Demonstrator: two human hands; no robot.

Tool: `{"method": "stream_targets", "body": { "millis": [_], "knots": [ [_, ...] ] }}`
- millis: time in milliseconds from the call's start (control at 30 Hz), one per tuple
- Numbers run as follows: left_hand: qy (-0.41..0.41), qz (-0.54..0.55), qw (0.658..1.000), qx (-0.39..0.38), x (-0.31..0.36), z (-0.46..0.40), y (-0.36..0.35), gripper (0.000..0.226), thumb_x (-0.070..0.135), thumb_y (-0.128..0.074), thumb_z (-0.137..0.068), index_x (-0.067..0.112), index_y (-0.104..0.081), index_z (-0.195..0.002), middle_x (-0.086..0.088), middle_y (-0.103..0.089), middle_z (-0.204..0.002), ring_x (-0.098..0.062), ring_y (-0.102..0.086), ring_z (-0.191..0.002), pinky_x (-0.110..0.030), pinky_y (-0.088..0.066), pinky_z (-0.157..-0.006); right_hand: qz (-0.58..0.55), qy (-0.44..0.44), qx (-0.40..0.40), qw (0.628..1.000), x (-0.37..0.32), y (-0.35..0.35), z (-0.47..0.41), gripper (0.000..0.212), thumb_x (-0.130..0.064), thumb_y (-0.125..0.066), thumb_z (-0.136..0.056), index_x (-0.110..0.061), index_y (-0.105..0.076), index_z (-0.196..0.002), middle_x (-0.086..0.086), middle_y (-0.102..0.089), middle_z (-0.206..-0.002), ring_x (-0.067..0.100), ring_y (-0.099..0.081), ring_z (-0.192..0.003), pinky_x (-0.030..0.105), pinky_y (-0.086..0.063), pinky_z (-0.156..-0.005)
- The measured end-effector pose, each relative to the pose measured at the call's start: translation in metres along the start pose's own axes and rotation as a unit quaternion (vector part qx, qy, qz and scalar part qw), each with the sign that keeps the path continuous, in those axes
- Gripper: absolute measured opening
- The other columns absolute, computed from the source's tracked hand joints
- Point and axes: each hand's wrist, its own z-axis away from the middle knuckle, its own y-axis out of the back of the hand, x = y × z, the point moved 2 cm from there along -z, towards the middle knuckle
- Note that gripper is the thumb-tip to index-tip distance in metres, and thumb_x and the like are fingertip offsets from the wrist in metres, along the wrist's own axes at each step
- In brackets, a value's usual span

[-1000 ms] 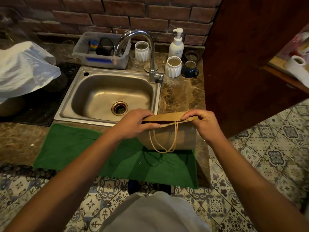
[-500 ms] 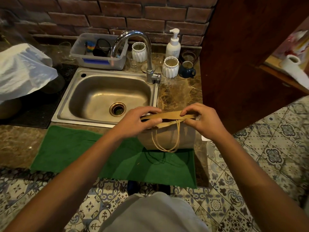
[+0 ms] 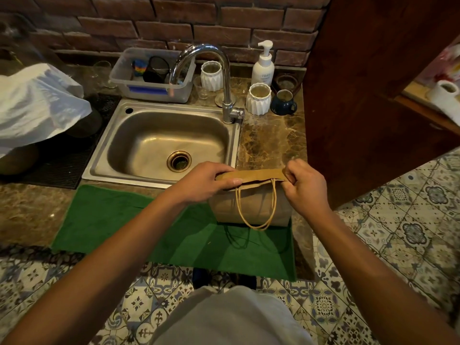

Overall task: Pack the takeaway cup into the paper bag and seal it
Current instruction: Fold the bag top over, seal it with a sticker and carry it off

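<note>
Steel sink [image 3: 139,165] under chrome tap [image 3: 225,70], green towel [image 3: 124,220] in front, soap bottle [image 3: 263,67] behind.

Brown paper bag [image 3: 251,207], green mat [image 3: 139,220], red-brown brick wall [image 3: 224,26], blue-patterned floor tiles [image 3: 410,232].

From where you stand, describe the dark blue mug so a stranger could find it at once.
Start at the steel sink and go right past the tap to the marble counter's back corner. The dark blue mug stands there, just right of a white ribbed cup. It is the only dark, handled vessel among white ones.
</note>
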Motion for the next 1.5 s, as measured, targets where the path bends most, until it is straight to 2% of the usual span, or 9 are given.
{"method": "stream_targets", "body": {
  "millis": [200, 400, 500, 600, 833, 967, 1133, 1333, 1500],
  "knots": [
    [-0.013, -0.087, 0.996, 0.004, 0.004, -0.005, 0.002, 0.036, 0.039, -0.075, -0.090, 0.018, -0.072, -0.119, -0.002, -0.073, -0.115, -0.019, -0.064, -0.103, -0.038, -0.050, -0.088, 0.029, -0.006, -0.004, 1.000, -0.004, 0.004, -0.006, 0.040, -0.006, -0.069, -0.075, -0.024, -0.034, -0.070, -0.005, -0.043, -0.073, 0.020, -0.042, -0.071, 0.036, -0.035, -0.056],
    [-0.004, -0.062, 0.997, 0.037, 0.005, -0.005, -0.004, 0.020, 0.026, -0.079, -0.087, 0.015, -0.068, -0.099, 0.001, -0.069, -0.093, -0.020, -0.064, -0.088, -0.038, -0.051, -0.076, 0.029, -0.032, -0.253, 0.967, -0.003, 0.017, -0.024, 0.040, -0.038, -0.087, -0.074, -0.027, -0.049, -0.080, -0.008, -0.051, -0.091, 0.017, -0.050, -0.087, 0.033, -0.037, -0.067],
    [-0.009, -0.070, 0.997, 0.036, 0.009, -0.006, -0.006, 0.020, 0.025, -0.080, -0.086, 0.016, -0.068, -0.098, 0.004, -0.067, -0.091, -0.018, -0.063, -0.086, -0.030, -0.046, -0.069, 0.007, -0.008, -0.228, 0.974, -0.015, 0.028, -0.035, 0.043, -0.051, -0.085, -0.074, -0.027, -0.062, -0.101, -0.008, -0.062, -0.111, 0.015, -0.058, -0.102, 0.033, -0.042, -0.077],
    [-0.019, -0.082, 0.996, 0.040, 0.012, -0.008, -0.008, 0.020, 0.025, -0.080, -0.085, 0.016, -0.069, -0.099, 0.002, -0.069, -0.091, -0.019, -0.063, -0.085, -0.031, -0.046, -0.071, 0.090, 0.027, -0.254, 0.963, -0.033, 0.017, -0.044, 0.072, -0.056, -0.083, -0.075, -0.032, -0.055, -0.137, -0.007, -0.067, -0.131, 0.018, -0.062, -0.119, 0.041, -0.053, -0.093],
    [-0.026, -0.057, 0.996, 0.068, 0.003, 0.005, -0.008, 0.036, 0.040, -0.084, -0.078, 0.024, -0.073, -0.108, 0.009, -0.072, -0.098, -0.010, -0.065, -0.088, -0.028, -0.051, -0.073, 0.165, 0.058, -0.290, 0.941, -0.032, -0.017, -0.050, 0.022, -0.050, -0.074, -0.085, -0.032, -0.070, -0.098, -0.005, -0.072, -0.094, 0.022, -0.067, -0.093, 0.032, -0.039, -0.067],
    [-0.003, -0.043, 0.997, 0.068, -0.014, 0.016, -0.006, 0.045, 0.044, -0.086, -0.075, 0.025, -0.070, -0.113, 0.008, -0.070, -0.102, -0.011, -0.063, -0.094, -0.036, -0.055, -0.083, 0.128, 0.035, -0.315, 0.940, -0.021, -0.016, -0.049, 0.029, -0.052, -0.076, -0.083, -0.036, -0.054, -0.074, -0.009, -0.061, -0.080, 0.017, -0.058, -0.079, 0.031, -0.034, -0.064],
    [-0.023, -0.031, 0.997, 0.061, -0.010, 0.020, -0.008, 0.085, 0.042, -0.092, -0.068, 0.026, -0.050, -0.140, 0.008, -0.060, -0.129, -0.009, -0.057, -0.112, -0.024, -0.048, -0.095, 0.105, 0.015, -0.325, 0.940, -0.017, -0.017, -0.053, 0.037, -0.054, -0.077, -0.082, -0.031, -0.050, -0.069, -0.007, -0.059, -0.072, 0.019, -0.059, -0.075, 0.033, -0.041, -0.062],
    [-0.049, -0.041, 0.989, 0.137, -0.010, 0.016, -0.009, 0.032, 0.015, -0.079, -0.084, 0.021, -0.066, -0.113, 0.009, -0.068, -0.102, -0.012, -0.061, -0.095, -0.032, -0.051, -0.082, 0.110, 0.029, -0.327, 0.938, -0.017, -0.015, -0.046, 0.035, -0.055, -0.074, -0.085, -0.032, -0.049, -0.076, -0.012, -0.050, -0.068, 0.017, -0.054, -0.073, 0.032, -0.038, -0.062],
    [-0.071, -0.046, 0.987, 0.138, -0.014, 0.014, -0.008, 0.018, 0.017, -0.072, -0.092, 0.019, -0.076, -0.109, 0.005, -0.077, -0.099, -0.013, -0.069, -0.094, -0.039, -0.057, -0.087, 0.121, 0.033, -0.316, 0.941, -0.020, -0.010, -0.039, 0.032, -0.059, -0.070, -0.087, -0.032, -0.052, -0.086, -0.014, -0.048, -0.069, 0.016, -0.053, -0.075, 0.032, -0.037, -0.063]
  ]
}}
